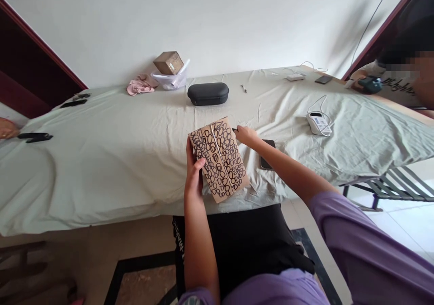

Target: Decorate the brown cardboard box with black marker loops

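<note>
A brown cardboard box (220,160), covered on its upper face with hand-drawn black loops, is tilted at the table's front edge. A pale strip runs down the middle of that face. My left hand (195,167) grips the box's left side, its thumb on the drawn face and the other fingers partly hidden. At the box's upper right side, my right hand (246,136) is closed around a dark pen (234,129), of which only a short end shows. The pen's tip is by the box's side, and I cannot tell whether it touches. Beside my right forearm lies a black phone (267,154).
A black hard case (208,94) and a pen-like stick (244,88) lie farther back. Behind them stand a clear tub (171,80), a small carton (168,63) and a pink cloth (140,85). A white device with cable (318,124) is at right; another person (400,78) sits beyond.
</note>
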Demonstrator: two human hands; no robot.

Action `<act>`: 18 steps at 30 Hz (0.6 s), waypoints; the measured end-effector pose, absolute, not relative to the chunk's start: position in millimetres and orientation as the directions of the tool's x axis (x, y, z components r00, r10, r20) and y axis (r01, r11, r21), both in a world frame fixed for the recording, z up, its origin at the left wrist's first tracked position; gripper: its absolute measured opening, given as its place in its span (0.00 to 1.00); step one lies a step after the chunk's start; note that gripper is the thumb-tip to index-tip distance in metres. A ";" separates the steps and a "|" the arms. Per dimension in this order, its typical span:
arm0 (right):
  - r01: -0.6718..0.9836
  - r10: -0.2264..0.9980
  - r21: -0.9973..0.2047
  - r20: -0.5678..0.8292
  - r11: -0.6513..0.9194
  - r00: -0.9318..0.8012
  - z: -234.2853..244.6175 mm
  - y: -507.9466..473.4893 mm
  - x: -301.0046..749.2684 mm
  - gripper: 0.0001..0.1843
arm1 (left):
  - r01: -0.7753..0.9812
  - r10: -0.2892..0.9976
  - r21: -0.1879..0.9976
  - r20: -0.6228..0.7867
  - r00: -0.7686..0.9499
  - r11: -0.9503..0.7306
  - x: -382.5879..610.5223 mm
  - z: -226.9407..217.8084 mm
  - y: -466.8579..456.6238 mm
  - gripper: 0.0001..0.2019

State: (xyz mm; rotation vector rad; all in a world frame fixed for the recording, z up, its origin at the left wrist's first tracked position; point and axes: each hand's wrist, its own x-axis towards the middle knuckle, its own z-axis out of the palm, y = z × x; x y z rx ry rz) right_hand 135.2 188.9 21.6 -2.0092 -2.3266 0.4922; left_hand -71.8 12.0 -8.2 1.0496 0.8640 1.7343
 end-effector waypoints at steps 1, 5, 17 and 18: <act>0.960 0.972 -0.256 -0.172 0.112 -0.159 22.4 189.0 136.6 0.26 | -0.339 0.937 0.880 0.270 -0.220 -0.333 -70.6 -8.2 13.8 0.53; 0.960 0.973 -0.260 -0.170 0.106 -0.153 23.8 191.7 140.1 0.27 | -0.388 0.960 0.880 0.226 -0.167 -0.275 -64.1 -3.6 18.3 0.51; 0.795 0.855 -0.606 -0.427 -0.027 -0.296 65.2 169.3 181.7 0.47 | -0.478 0.957 0.832 0.202 -0.209 -0.281 -52.2 7.6 23.0 0.41; 0.728 0.855 -0.683 -0.414 -0.065 -0.313 72.2 163.0 189.4 0.41 | -0.467 0.953 0.835 0.210 -0.217 -0.291 -51.2 7.2 22.5 0.41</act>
